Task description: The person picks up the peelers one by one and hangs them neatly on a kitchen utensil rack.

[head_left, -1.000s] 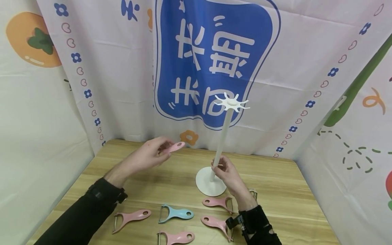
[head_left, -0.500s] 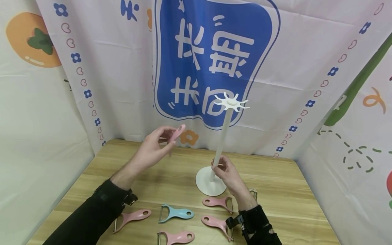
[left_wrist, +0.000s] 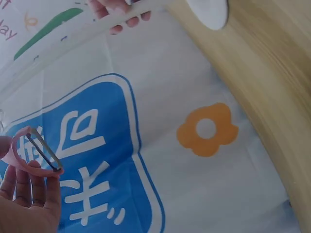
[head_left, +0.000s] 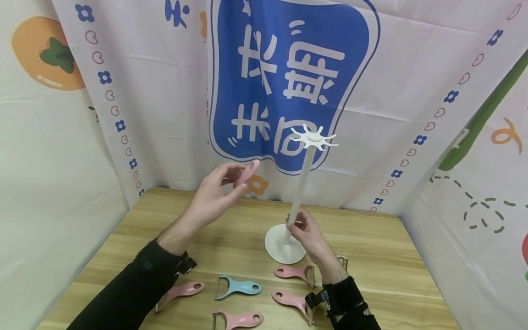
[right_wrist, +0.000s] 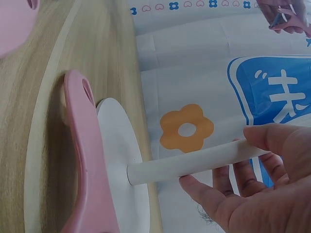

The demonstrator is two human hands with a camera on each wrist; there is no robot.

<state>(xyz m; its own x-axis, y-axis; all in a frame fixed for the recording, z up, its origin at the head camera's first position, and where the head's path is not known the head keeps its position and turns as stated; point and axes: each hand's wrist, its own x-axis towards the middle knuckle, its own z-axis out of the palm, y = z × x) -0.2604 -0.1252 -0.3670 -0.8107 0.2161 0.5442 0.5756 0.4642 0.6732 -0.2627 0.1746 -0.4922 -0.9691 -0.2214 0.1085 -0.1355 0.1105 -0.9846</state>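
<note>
In the head view my left hand [head_left: 214, 192] pinches a pink peeler [head_left: 247, 173] above the table, its holed handle end pointing up and toward the stand. The left wrist view shows the peeler's metal blade [left_wrist: 44, 151] and curved pink head beside my fingers. A white stand [head_left: 304, 183] has a round base [head_left: 275, 245] and a top ring of curved hooks [head_left: 314, 137], all bare. Low on its pole, my right hand [head_left: 309, 236] grips it between thumb and fingers. The right wrist view shows this grip on the pole [right_wrist: 194, 164] close up.
Several peelers lie on the wooden table [head_left: 231, 243]: a blue peeler [head_left: 239, 287], a pink peeler [head_left: 239, 319] in front, another pink peeler [head_left: 185, 289] partly behind the left sleeve, and two pink peelers near the right wrist. A printed cloth [head_left: 177, 114] hangs behind.
My left hand has risen and moved right toward the stand, tilting the pink peeler from nearly level to steeply upward. My right hand keeps its grip on the pole.
</note>
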